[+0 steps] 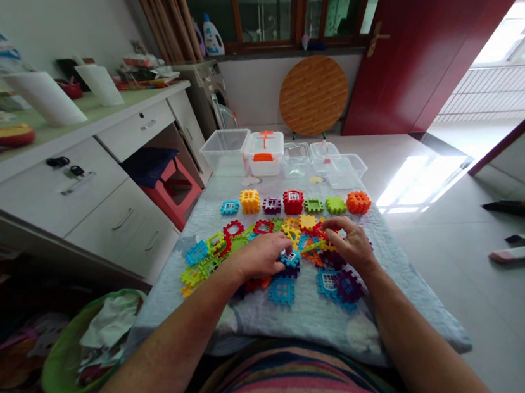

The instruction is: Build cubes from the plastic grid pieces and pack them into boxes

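Toothed plastic building tiles in many colours lie in a loose pile on the cloth-covered table. My left hand [266, 255] is closed at the middle of the pile, its fingertips on a light blue building tile [290, 258]. My right hand [353, 246] reaches in from the right with thumb and fingers apart, close to red and yellow tiles [308, 222]. Nearer to me lie a flat blue tile [282, 291] and a dark purple tile [349, 285]. Behind the pile stands a row with a yellow cube [250, 202], a red cube [294, 201] and an orange block [358, 202].
Clear plastic boxes stand at the table's far end, among them a lidded box with orange clips [264, 155]. On the left are a white desk [84, 186], a red stool [170, 188] and a green basket [57, 374]. A round wooden tabletop [313, 96] leans on the far wall.
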### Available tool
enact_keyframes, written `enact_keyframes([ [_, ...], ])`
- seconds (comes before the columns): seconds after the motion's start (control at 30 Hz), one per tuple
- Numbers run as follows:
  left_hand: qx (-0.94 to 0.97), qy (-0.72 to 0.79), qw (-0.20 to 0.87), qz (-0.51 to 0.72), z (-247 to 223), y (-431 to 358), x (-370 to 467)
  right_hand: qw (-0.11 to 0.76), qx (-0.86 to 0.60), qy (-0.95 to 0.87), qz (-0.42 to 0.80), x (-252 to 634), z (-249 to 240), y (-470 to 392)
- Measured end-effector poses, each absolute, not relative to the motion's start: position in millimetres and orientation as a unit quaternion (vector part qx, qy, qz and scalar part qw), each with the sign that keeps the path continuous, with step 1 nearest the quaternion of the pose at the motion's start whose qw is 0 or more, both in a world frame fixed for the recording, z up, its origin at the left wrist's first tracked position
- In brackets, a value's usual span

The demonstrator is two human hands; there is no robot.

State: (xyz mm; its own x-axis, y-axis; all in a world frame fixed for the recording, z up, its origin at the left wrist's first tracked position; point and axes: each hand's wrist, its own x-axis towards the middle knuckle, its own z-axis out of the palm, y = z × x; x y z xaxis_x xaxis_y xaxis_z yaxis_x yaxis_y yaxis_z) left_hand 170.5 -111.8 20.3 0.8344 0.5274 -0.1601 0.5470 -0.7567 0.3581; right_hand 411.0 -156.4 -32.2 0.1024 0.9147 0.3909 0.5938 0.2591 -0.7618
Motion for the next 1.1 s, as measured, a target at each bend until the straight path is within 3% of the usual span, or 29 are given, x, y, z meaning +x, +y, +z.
enact_keyframes([
  [0.2,0.937,0.283,0.203,-0.009,17.5,-109.0,169.2,0.452,-0.563,-0.670,0.173,409.2,-29.6,-158.5],
  [0.7,0.893,0.322,0.252,0.187,15.3,-112.1,202.0,0.365,-0.507,-0.752,0.209,402.6,-31.1,-159.2],
  [0.93,0.902,0.348,0.209,0.148,19.3,-97.2,162.8,0.384,-0.531,-0.737,0.167,403.6,-37.0,-155.3],
  [1.1,0.884,0.451,0.121,0.009,21.0,-87.1,122.3,0.403,-0.552,-0.715,0.147,404.9,-36.9,-155.2],
])
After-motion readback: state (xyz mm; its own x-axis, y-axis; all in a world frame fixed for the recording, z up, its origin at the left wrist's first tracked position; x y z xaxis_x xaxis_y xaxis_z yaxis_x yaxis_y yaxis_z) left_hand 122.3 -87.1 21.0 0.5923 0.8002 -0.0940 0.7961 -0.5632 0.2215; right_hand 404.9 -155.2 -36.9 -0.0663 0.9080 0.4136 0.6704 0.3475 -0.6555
